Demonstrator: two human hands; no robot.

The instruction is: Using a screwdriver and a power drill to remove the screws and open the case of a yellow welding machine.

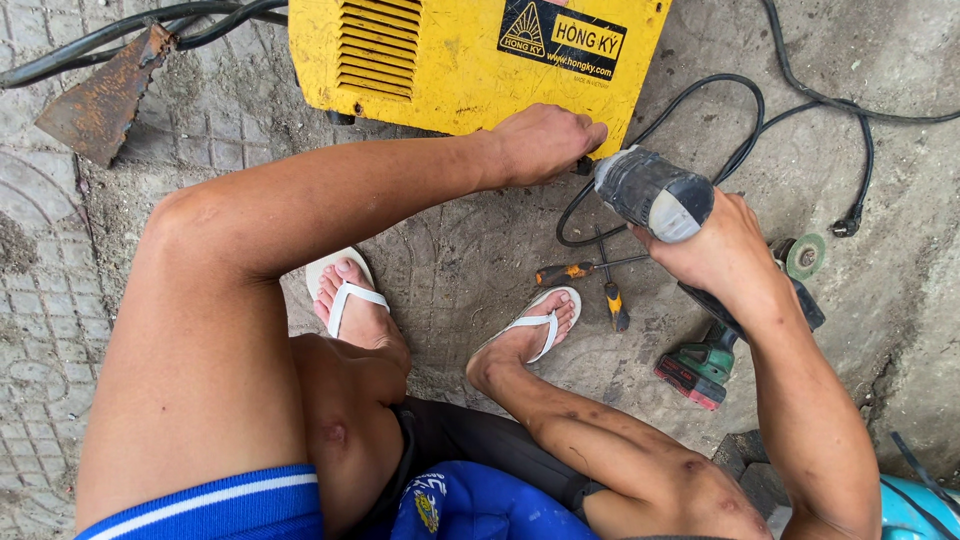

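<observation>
Right hand clamped on grey power tool; left hand fingers closed at its nose, 10 o'clock. Advise steadying body, trigger untouched.

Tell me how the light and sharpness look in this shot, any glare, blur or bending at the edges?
Head view: soft, even daylight, faint shadows under the feet; no strong glare on the yellow machine; right hand and grey power tool sharp, as is the left hand; wide-angle stretching enlarges the near knee.
</observation>
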